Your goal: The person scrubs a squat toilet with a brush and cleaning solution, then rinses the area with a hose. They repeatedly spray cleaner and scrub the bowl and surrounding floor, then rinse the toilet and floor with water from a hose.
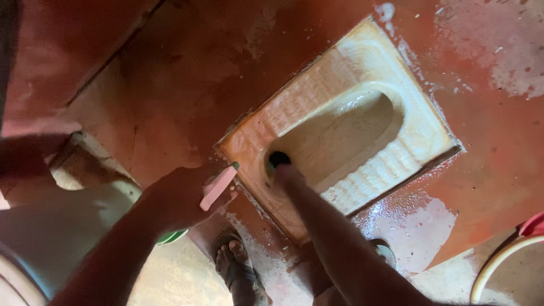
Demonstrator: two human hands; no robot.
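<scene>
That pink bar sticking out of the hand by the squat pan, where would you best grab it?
Probably by the free upper end of the pink bar, coming from the pan side. It is flat and slim, tilted up to the right, and the left hand covers its lower end, so only that green-tipped end is exposed.

A squat toilet pan [345, 122] lies set into the floor [187, 73] at centre-right of the frame. The right hand [288, 173] sits in its drain hole [277, 159]; the left hand [184, 195], lower left, holds a brush handle [219, 186]. A sandalled foot [238, 272] stands bottom centre.
</scene>
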